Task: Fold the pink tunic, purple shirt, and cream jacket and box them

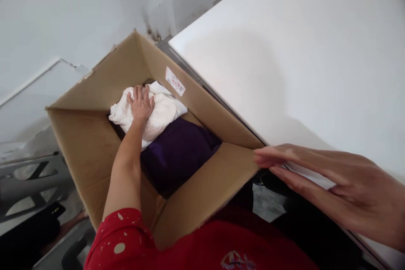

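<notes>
A cardboard box [202,185] with its top uncovered stands in front of me. Inside it, a crumpled white cloth [164,109] lies on a folded dark purple cloth [180,152]. My left hand [141,103] rests on the white cloth with fingers spread, pressing down from above. At the box's right corner, my right hand [329,185] has its fingertips over the rim and the thumb on the outer side, pinching the cardboard edge. The gap between thumb and fingers narrows toward that corner.
A white tabletop [316,71] runs along the box's right side. A printed label [175,81] is stuck on the inner wall. Grey machine or furniture parts [34,181] stand at lower left, near another person's dark-clothed arm [65,230]. A stained pale wall [79,4] is behind.
</notes>
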Action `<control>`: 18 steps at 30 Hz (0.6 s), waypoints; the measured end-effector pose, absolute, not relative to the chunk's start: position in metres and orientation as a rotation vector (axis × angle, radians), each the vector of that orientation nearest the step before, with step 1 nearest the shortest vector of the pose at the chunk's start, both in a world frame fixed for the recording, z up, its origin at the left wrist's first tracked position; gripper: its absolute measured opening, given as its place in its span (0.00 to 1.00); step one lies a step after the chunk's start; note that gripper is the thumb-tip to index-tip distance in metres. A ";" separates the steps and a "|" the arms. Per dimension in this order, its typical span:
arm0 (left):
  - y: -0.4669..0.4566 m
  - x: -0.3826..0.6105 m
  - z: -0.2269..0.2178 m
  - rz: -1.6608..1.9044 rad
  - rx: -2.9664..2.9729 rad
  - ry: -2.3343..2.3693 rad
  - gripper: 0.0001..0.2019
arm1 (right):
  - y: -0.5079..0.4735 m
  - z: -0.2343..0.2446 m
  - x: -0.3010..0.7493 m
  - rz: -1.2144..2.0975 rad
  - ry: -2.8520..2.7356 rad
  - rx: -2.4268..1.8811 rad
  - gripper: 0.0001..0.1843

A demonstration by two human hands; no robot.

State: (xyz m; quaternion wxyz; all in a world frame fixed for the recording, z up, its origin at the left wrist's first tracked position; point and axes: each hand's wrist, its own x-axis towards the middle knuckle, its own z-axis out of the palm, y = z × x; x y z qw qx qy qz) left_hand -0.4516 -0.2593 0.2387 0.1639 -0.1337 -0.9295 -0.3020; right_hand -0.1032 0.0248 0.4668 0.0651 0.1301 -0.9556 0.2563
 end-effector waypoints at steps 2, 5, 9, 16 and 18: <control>-0.258 -0.457 0.231 -0.755 -0.397 -2.680 0.30 | 0.033 0.461 -0.089 0.711 -2.820 0.425 0.33; -0.257 -0.469 0.220 -0.601 -0.405 -2.728 0.31 | 0.042 0.452 -0.079 0.656 -2.723 0.470 0.33; -0.258 -0.477 0.225 -0.538 -0.431 -2.794 0.32 | 0.048 0.451 -0.074 0.686 -2.679 0.463 0.25; -0.255 -0.452 0.250 -0.585 -0.489 -2.676 0.35 | 0.054 0.478 -0.046 0.556 -2.622 0.291 0.13; -0.249 -0.453 0.251 -0.652 -0.338 -2.586 0.30 | 0.063 0.482 -0.033 0.464 -2.633 0.209 0.13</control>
